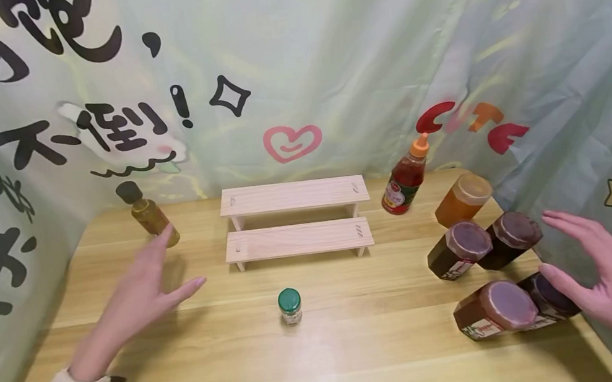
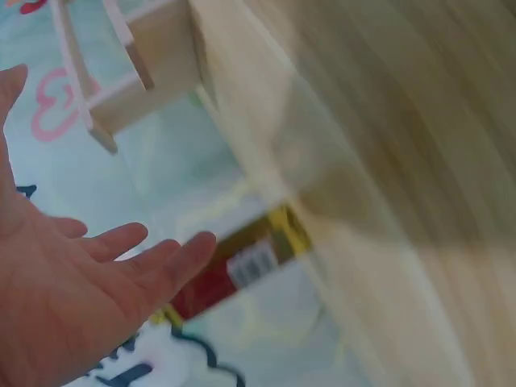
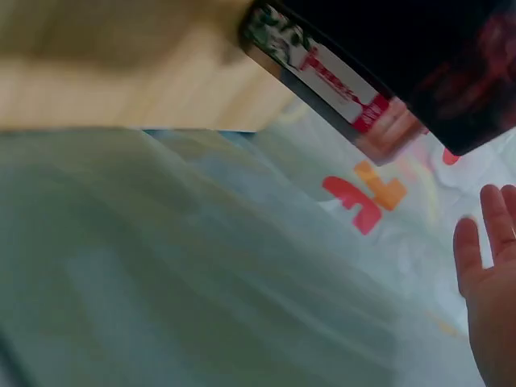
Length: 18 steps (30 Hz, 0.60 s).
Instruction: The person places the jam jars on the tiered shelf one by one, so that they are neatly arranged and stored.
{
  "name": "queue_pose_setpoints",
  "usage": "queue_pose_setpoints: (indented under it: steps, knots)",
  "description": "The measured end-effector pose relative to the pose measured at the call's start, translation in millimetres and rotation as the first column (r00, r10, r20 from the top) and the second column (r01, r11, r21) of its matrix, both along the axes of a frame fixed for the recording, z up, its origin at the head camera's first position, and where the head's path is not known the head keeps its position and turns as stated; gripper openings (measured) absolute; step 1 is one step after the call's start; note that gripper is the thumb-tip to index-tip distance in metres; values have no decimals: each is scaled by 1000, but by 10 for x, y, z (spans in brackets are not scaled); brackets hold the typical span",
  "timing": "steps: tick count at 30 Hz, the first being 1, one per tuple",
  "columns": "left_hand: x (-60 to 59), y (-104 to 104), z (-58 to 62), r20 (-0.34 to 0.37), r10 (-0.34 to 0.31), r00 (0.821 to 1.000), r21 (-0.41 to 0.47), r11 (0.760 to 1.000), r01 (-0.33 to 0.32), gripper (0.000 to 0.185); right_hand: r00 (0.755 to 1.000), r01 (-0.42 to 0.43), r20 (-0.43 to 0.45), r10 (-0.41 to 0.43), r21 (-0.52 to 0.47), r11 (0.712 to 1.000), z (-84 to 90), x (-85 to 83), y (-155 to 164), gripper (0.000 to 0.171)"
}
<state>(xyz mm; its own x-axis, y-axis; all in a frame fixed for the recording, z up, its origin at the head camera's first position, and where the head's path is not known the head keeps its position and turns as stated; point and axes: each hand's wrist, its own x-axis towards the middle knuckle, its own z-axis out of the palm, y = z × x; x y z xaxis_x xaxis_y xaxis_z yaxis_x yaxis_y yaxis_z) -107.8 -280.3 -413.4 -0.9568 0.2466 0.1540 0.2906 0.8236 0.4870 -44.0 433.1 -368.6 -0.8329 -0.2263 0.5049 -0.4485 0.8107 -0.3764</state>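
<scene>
My left hand (image 1: 140,292) is held over the left of the table, fingers straight and thumb spread, with nothing in it. Its fingertips overlap the lower part of a dark-capped bottle of yellowish-brown content (image 1: 149,217); in the left wrist view that bottle (image 2: 254,262) shows a red label and a barcode. On the right, my right hand (image 1: 606,277) hovers with fingers apart beside several dark jars. Nearest to it are a purple-lidded jar (image 1: 552,296) and another dark jar (image 1: 512,238). In the right wrist view, a labelled jar (image 3: 330,72) lies past the extended fingers (image 3: 500,226).
A two-step wooden rack (image 1: 298,240) stands at the back middle. In front of it is a small green-capped shaker (image 1: 290,306). A red sauce bottle with an orange cap (image 1: 404,180) and an amber jar (image 1: 461,201) stand back right. Printed curtains (image 1: 294,80) enclose the table.
</scene>
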Motion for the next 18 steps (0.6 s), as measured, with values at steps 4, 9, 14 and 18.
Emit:
queue_pose_setpoints:
  steps: [4,9,14,18]
  knots:
    - [-89,157,-105,74,-61,995,201,978,45,126,1000,14,29,-11,-113,994,-105,149,37,72]
    - [-265,351,-229,101,-159,982,365,924,112,130,993,3,112,26,-253,967,-261,267,96,72]
    - [-403,524,-282,154,-179,972,440,893,95,130,971,33,239,33,-268,963,-430,329,170,78]
    - [-494,634,-329,201,-192,961,508,859,65,128,938,52,343,46,-271,961,-554,360,232,85]
